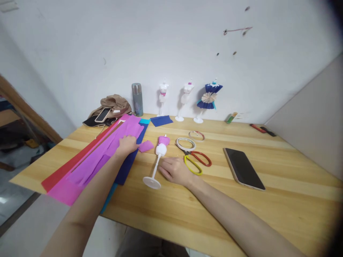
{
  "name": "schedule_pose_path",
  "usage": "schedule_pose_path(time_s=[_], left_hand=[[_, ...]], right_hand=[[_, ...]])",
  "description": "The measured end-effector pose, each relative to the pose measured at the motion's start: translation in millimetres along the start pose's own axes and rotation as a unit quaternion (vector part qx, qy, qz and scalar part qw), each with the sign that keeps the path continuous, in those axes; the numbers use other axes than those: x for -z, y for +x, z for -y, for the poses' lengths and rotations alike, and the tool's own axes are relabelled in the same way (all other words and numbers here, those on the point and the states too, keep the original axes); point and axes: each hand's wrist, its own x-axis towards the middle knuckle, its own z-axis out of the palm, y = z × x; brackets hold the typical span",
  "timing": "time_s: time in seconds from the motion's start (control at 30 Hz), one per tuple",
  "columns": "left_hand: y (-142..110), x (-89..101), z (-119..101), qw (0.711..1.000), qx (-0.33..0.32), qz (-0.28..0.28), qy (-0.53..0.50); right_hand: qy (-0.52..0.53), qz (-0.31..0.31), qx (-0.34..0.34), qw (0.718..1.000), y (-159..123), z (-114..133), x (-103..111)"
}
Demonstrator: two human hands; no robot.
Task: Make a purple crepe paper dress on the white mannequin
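My left hand (pixel 128 145) is on the stack of coloured crepe paper, its fingers closed on a purple crepe paper sheet (pixel 107 146); its fingertips are partly hidden. Just right of its thumb is a small purple paper piece (pixel 146 146). My right hand (pixel 175 170) rests on the table with fingers curled together and nothing visible in them. Beside it, a small white dress-form stand (pixel 160 150) with purple paper around its chest lies tilted, its round base towards me. Scissors (pixel 197 160) with red and yellow handles lie right of this hand, touching a white tape roll (pixel 185 144).
Along the wall are a flask (pixel 137 100), two white dress forms (pixel 162 94) and one dressed in blue paper (pixel 210 96). A brown cloth bundle (pixel 116 103) is at the back left. On the right lies a black-screened phone (pixel 243 167). A second tape roll (pixel 197 136) sits behind the scissors.
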Motion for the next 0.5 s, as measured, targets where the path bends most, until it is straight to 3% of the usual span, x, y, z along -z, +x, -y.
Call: schedule_pose_path(time_s=[0.17,0.3,0.4,0.5], left_hand=[[-3.8,-6.0,4.9,1.000,-0.001,-0.014,-0.011],[-12.1,-8.5,4.8,0.997,-0.002,-0.073,-0.018],[-12.1,-9.5,2.8,0.992,-0.047,-0.116,-0.033],[-5.6,-12.6,1.2,0.985,-0.111,-0.119,-0.063]], right_hand=[[0.001,0.006,0.010,1.000,-1.2,-0.3,-0.2],[0.000,0.008,0.015,1.000,-1.2,0.2,0.5],[-0.005,0.002,0.023,1.000,-1.0,-0.4,0.0],[-0.010,0.006,0.030,0.999,-1.3,-1.2,-0.8]])
